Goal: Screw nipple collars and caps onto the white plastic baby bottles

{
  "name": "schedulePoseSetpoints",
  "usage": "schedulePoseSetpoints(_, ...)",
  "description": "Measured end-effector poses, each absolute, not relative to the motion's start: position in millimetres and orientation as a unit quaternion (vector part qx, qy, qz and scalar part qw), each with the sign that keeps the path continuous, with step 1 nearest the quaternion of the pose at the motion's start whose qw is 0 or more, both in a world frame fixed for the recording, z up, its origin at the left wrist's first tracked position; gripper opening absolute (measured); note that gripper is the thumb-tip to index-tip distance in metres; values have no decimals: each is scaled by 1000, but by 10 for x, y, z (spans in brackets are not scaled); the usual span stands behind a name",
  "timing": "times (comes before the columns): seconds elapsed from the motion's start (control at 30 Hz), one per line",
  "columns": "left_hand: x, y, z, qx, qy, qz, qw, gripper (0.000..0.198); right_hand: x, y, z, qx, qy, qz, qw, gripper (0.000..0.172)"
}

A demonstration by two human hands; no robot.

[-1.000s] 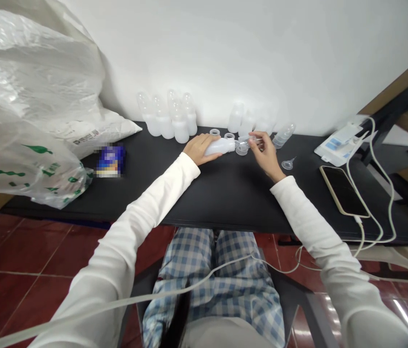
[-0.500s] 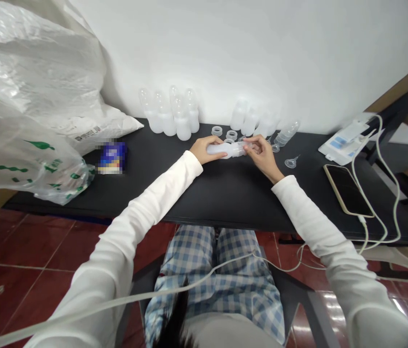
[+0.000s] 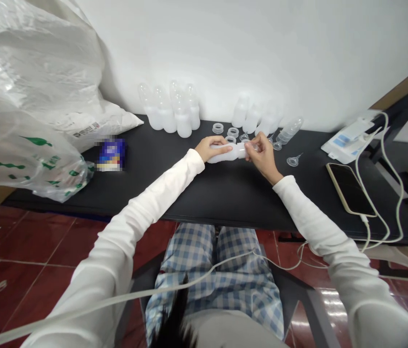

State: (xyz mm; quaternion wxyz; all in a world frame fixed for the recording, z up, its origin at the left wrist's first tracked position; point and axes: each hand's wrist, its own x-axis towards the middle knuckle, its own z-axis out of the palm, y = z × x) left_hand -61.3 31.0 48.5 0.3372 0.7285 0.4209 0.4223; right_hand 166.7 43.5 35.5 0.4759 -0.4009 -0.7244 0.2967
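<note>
My left hand (image 3: 214, 148) grips a frosted plastic baby bottle (image 3: 227, 155) lying on its side above the black table (image 3: 225, 193). My right hand (image 3: 263, 152) pinches a small clear teat-like piece (image 3: 251, 148) at the bottle's neck, and its fingers partly hide that piece. Clear collar rings (image 3: 218, 128) lie just beyond the hands. A loose clear teat-like piece (image 3: 292, 162) rests to the right of my right hand.
Several upright translucent bottles (image 3: 171, 113) and more (image 3: 252, 118) stand along the white wall. Plastic bags (image 3: 33, 154) and a blurred blue packet (image 3: 110, 154) lie left. A phone (image 3: 350, 188), white cables and a white box (image 3: 344, 142) lie right.
My hands have come closer together. The small clear piece has moved from apart from the bottle to its neck, and the bottle now lies more level.
</note>
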Motion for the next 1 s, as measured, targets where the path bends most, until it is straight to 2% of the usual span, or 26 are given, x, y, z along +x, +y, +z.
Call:
schedulePoseSetpoints(0.23,-640,240,472,827,430,346,107,47,1657,398,438,-435,-738,274,437,53)
schedulePoseSetpoints(0.33,-674,268,431,861,404,309,0,54,1636,354,464,-466,-729,310,394,53)
schedulePoseSetpoints(0.43,-703,314,377,873,378,301,-60,60,1621,291,504,-495,-720,322,366,55)
schedulePoseSetpoints(0.77,-780,423,357,873,412,252,-73,76,1612,261,462,-447,-764,260,387,69)
schedulePoseSetpoints(1.0,-748,407,359,864,432,248,-78,63,1614,291,394,-443,-771,228,397,62)
